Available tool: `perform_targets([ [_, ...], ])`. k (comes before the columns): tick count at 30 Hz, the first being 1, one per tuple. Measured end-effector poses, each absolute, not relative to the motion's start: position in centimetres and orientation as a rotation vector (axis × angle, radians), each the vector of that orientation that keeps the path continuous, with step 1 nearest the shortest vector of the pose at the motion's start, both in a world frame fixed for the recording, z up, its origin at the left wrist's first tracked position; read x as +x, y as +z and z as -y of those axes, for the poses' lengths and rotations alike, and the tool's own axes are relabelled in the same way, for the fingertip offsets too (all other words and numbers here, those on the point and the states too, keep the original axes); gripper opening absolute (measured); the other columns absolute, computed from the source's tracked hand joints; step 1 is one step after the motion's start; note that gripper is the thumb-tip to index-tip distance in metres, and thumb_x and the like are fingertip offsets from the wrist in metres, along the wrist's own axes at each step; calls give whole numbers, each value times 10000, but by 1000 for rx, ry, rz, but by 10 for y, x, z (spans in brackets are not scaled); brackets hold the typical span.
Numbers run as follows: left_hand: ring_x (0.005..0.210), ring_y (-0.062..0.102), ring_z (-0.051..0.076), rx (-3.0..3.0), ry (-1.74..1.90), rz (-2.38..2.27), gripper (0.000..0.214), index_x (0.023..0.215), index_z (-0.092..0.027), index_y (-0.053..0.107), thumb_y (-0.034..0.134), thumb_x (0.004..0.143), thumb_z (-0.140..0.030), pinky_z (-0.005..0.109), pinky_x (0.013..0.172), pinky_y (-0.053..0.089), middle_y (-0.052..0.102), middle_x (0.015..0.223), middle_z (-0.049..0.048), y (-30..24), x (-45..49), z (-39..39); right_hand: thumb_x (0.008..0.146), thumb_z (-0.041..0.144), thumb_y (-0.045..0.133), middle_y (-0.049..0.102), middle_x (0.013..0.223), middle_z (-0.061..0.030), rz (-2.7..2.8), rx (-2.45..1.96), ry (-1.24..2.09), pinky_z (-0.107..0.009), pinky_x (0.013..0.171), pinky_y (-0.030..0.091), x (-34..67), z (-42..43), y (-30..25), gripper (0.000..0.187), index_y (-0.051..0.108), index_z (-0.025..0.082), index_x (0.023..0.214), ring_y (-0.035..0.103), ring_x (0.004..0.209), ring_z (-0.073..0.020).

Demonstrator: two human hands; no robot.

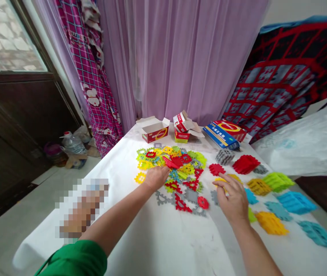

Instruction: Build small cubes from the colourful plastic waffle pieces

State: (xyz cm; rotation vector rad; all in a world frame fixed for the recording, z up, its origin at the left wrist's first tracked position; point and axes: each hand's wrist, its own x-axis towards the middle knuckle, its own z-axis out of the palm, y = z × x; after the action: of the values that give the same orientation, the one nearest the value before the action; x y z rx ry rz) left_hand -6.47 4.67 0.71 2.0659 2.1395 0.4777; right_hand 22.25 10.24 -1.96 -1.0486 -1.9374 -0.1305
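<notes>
My left hand (157, 178) is at the near-left side of a loose pile of interlocking plastic building pieces (184, 168) in yellow, red, grey, green and blue. Its fingers are closed on a red building piece (169, 162) that tilts up from the fingertips. On the right, my right hand (234, 199) hovers over yellow pieces (234, 178), fingers apart, with nothing visible in it. A red toothed round piece (216, 169) lies just beyond its fingertips. Part of a blue piece (251, 196) shows beside the hand, which hides some pieces beneath it.
Sorted stacks stand at the right, among them a red stack (246, 164), a lime stack (278, 181) and a yellow stack (271, 223). Opened cardboard boxes (155, 131) and a blue box (221, 135) sit along the back of the white-covered table (180, 245).
</notes>
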Motion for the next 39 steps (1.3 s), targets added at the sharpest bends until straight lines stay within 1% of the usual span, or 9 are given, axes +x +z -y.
perform_targets([
  [4,933,674,222,2141,313,-2148,298,977,-205,650,372,977,-313,340,816,501,709,949,97,5,-61,-51,820,204,465,696,1089,-67,1973,-1040,-64,-433,974,453,204,-88,-27,263,720,248,775,590,1072,-240],
  [13,970,663,229,2211,195,-2164,245,1056,-194,629,436,923,-125,344,824,505,686,974,110,0,-51,-52,835,213,458,711,1056,-68,1924,-986,-11,-423,960,470,184,-86,-17,266,714,247,771,615,1031,-234],
  [16,930,671,222,2182,215,-2220,234,1018,-191,647,437,925,-144,342,815,508,699,929,107,0,-47,-47,845,201,457,717,1040,-70,1880,-961,15,-409,934,489,176,-87,-21,260,709,237,790,628,1009,-226],
  [20,901,670,206,2148,293,-2268,291,1007,-215,669,384,973,-260,335,836,496,724,919,86,4,-48,-33,866,173,457,731,991,-68,1850,-893,12,-394,889,513,175,-86,-34,255,701,222,811,648,976,-217],
  [23,920,660,203,2109,353,-2326,316,1052,-232,682,381,976,-289,327,851,488,731,974,73,10,-64,-29,868,155,466,738,965,-56,1845,-867,34,-399,878,519,176,-82,-42,253,701,229,811,656,958,-212],
  [26,1034,621,222,2031,419,-2450,309,1145,-230,672,436,949,-268,354,944,450,701,1112,94,17,-91,-38,864,149,471,739,974,-51,1838,-854,46,-411,891,518,172,-80,-44,255,708,238,825,654,964,-211],
  [28,1068,602,241,1972,434,-2521,315,1170,-234,673,479,926,-279,375,960,439,676,1161,104,19,-109,-47,862,147,474,740,972,-49,1836,-848,41,-413,891,520,170,-80,-44,257,711,242,826,654,962,-212],
  [34,1024,608,269,1889,451,-2541,228,1022,-257,739,597,846,-290,399,913,456,683,1055,97,16,-130,-66,858,129,468,733,965,-43,1831,-865,49,-406,876,530,169,-82,-44,271,708,250,826,652,957,-212],
  [39,1010,612,266,1890,677,-2381,131,866,-240,738,673,759,-279,393,936,452,687,1002,77,19,-126,-62,855,115,468,734,967,-40,1809,-852,34,-388,859,532,168,-81,-43,265,699,241,820,648,962,-210],
])
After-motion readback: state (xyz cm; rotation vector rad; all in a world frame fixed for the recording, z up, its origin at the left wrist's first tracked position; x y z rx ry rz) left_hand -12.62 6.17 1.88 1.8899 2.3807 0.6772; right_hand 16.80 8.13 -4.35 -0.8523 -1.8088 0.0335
